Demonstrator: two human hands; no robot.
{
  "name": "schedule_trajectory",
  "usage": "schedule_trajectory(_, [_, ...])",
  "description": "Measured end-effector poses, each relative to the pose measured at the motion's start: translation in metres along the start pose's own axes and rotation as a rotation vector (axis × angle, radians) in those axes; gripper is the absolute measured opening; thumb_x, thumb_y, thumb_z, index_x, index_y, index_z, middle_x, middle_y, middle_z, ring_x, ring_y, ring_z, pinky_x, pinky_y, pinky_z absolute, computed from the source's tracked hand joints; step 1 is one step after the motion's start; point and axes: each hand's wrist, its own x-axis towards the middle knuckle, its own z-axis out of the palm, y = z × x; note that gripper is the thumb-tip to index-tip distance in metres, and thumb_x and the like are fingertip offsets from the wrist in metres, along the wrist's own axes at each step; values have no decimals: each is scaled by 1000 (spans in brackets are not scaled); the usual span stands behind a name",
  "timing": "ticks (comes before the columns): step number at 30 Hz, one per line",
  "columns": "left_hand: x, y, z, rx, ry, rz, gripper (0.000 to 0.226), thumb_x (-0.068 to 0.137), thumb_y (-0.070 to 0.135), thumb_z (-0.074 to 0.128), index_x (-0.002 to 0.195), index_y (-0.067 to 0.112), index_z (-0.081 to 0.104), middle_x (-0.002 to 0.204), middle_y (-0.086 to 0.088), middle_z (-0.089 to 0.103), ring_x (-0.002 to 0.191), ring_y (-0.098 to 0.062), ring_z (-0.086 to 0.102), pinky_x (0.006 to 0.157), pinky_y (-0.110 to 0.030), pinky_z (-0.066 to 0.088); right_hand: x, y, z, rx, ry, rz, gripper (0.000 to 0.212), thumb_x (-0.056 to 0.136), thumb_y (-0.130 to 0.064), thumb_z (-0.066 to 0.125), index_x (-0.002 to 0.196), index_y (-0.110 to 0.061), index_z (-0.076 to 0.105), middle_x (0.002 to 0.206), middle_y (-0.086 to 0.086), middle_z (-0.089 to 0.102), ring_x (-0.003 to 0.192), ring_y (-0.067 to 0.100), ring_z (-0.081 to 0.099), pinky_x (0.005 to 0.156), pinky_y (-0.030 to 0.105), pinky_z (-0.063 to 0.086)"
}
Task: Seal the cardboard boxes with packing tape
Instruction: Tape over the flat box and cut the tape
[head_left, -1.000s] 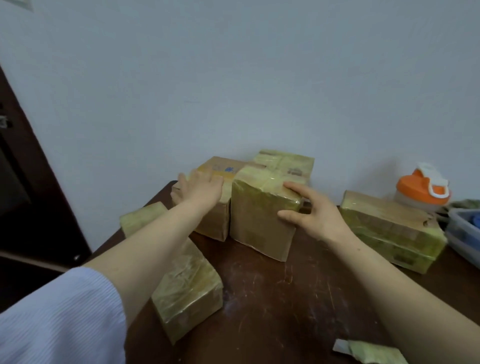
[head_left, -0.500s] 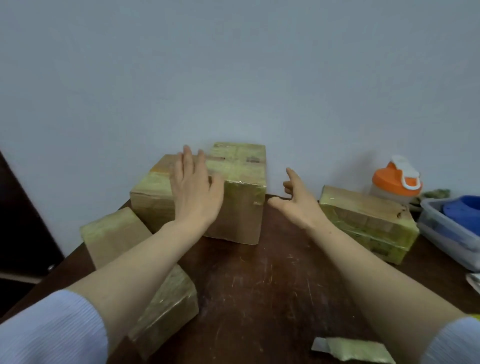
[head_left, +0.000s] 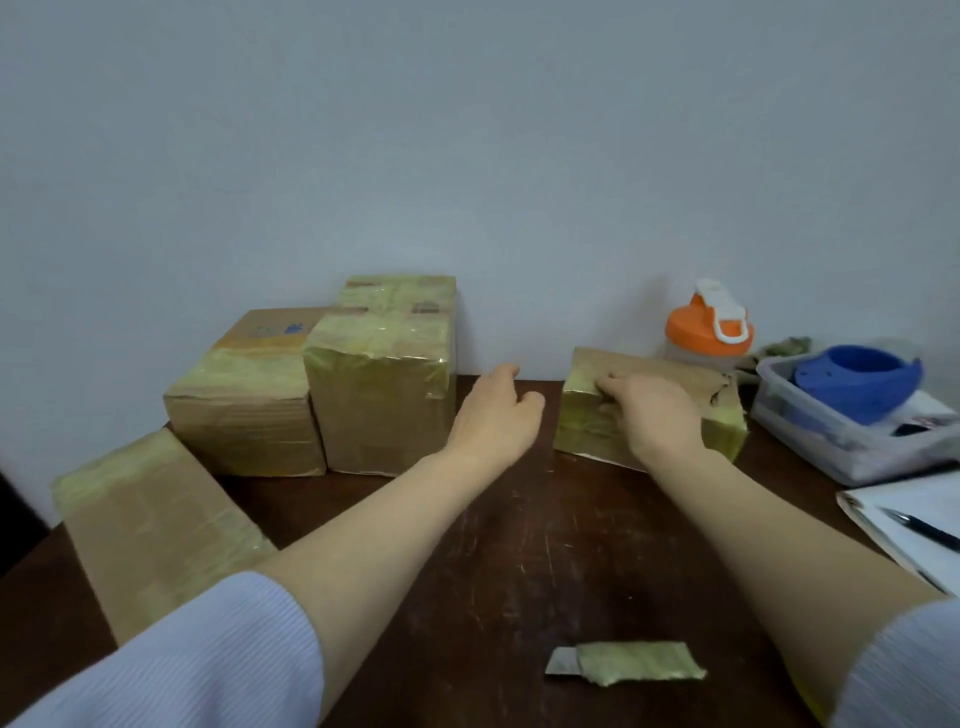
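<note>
Several taped cardboard boxes stand on the dark wooden table (head_left: 519, 561). A tall box (head_left: 379, 400) and a lower box (head_left: 244, 410) sit side by side at the back left, a third box (head_left: 400, 293) behind them against the wall. A long box (head_left: 150, 525) lies at the near left. My right hand (head_left: 649, 410) rests on the flat box (head_left: 722, 405) at the back right, fingers curled over its top left edge. My left hand (head_left: 498, 410) hovers between the tall box and the flat box, fingers loosely curled, holding nothing.
A strip of tape on a small blade (head_left: 628, 670) lies near the front edge. An orange-lidded bottle (head_left: 709, 327) stands by the wall. A clear bin (head_left: 831, 431) holds a blue tape dispenser (head_left: 857, 379). Papers and a pen (head_left: 919, 525) lie at the right.
Both hands left the tall box and moved right. My right hand came down onto the flat box at the right; my left hand now hangs in the gap between the boxes.
</note>
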Motion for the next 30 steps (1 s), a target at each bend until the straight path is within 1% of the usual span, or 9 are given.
schedule_trajectory(3, [0,-1,11,-104,-44,-124,55,95,26,43,147,14,28,144,-8,41,123,-19,44,86,-25,32,-8,5,0,-19,2,-95,23,95,-16,47,112,-17,62,120,2,59,112,25,55,87,35,44])
schedule_trajectory(9, [-5,4,17,-290,-61,-253,61,97,34,44,150,15,19,154,-5,27,139,-23,29,110,-36,26,-26,8,8,6,86,-196,45,92,-6,50,134,-22,53,150,0,38,137,17,36,103,29,30])
schedule_trajectory(13, [-8,8,19,-312,-82,-259,63,97,33,46,150,14,18,155,-5,26,140,-23,28,110,-35,26,-26,15,1,74,118,-70,35,92,-11,50,122,-24,62,123,2,64,112,27,55,87,32,41])
schedule_trajectory(17, [-6,10,20,-316,-86,-255,71,90,25,53,150,14,17,153,-7,27,138,-24,30,105,-33,29,-28,25,-6,257,114,-83,25,95,-25,53,115,-23,68,113,0,70,105,23,62,83,30,48])
schedule_trajectory(19, [-3,12,22,-305,-124,-246,82,83,22,61,150,14,15,154,-8,25,138,-24,29,102,-33,31,-33,33,-9,431,254,1,22,93,-23,57,111,-20,69,108,0,71,101,21,63,81,28,45])
schedule_trajectory(22, [1,16,29,-257,-205,-235,96,75,18,66,151,16,7,155,-9,21,138,-24,28,92,-29,32,-38,57,-9,619,433,366,29,93,-19,53,121,-14,59,117,5,63,112,23,56,94,39,46])
schedule_trajectory(26, [12,25,43,-333,-235,-268,91,80,19,63,152,14,7,157,-7,18,140,-25,24,101,-31,29,-42,76,-3,868,161,782,48,97,-29,44,140,-9,38,135,16,50,122,31,48,101,50,42])
schedule_trajectory(28, [14,30,50,-403,-245,-292,74,81,21,60,147,10,27,151,-8,31,133,-25,35,99,-33,34,-47,73,-1,1030,14,847,50,99,-37,39,138,-6,40,134,16,50,122,31,49,101,49,43])
schedule_trajectory(30, [13,35,54,-445,-204,-279,47,83,22,57,128,9,49,133,-4,49,109,-17,49,82,-28,38,-53,69,-4,1076,38,796,43,99,-38,40,123,-6,54,112,12,60,110,29,56,95,47,47])
